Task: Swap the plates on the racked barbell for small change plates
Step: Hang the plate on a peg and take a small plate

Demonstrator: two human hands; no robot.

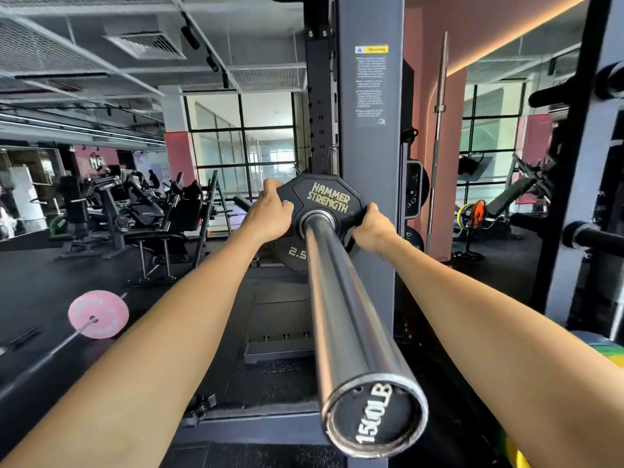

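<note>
- Barbell sleeve (341, 298) runs from the near bottom of the head view, where its end cap reads "1500LB", away toward the grey rack upright (369, 157); the bar sits racked at about chest height.
- Far along the sleeve, close to the upright, sits a small black change plate (324, 197) lettered "HAMMER STRENGTH", threaded on the sleeve through its centre hole.
- Just behind and below it, the edge of a second black plate (290, 253) shows, marked "2.5".
- The left hand (270, 214) takes the change plate's left rim, thumb on the front face and fingers curled over the edge: its grip is clamped on the plate.
- The right hand (373, 228) takes the plate's right rim with fingers wrapped round the edge, its grip likewise clamped on the plate.
- Both forearms reach out straight on either side of the sleeve.
- A white-lettered warning label (370, 86) is stuck high on the upright.
- On the dark floor at left lies another bar carrying a pink plate (98, 314).
- To the right of the upright a bare barbell (437, 136) stands on end against the pink wall.
- Gym machines (135, 211) fill the left background before large windows.
</note>
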